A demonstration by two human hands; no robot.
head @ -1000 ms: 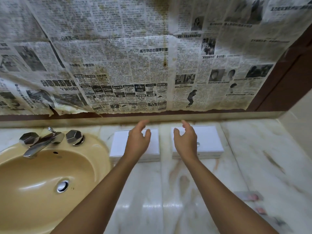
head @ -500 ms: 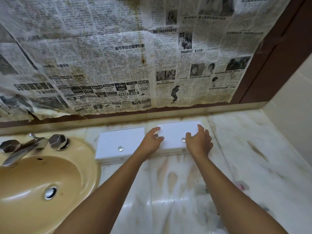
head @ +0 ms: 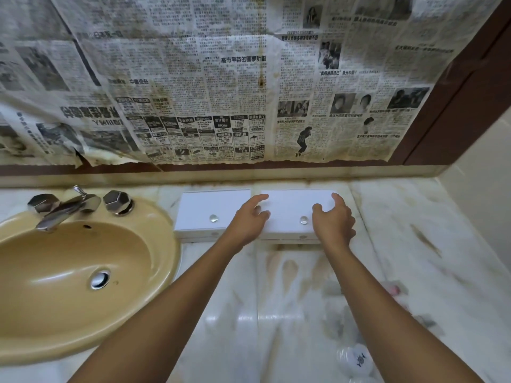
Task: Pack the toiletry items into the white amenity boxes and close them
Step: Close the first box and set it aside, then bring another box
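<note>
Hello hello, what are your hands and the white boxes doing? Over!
Left hand and right hand on the right box, one at each end. Both lids shut; left box untouched. Blurry toiletry items wait on counter.
</note>
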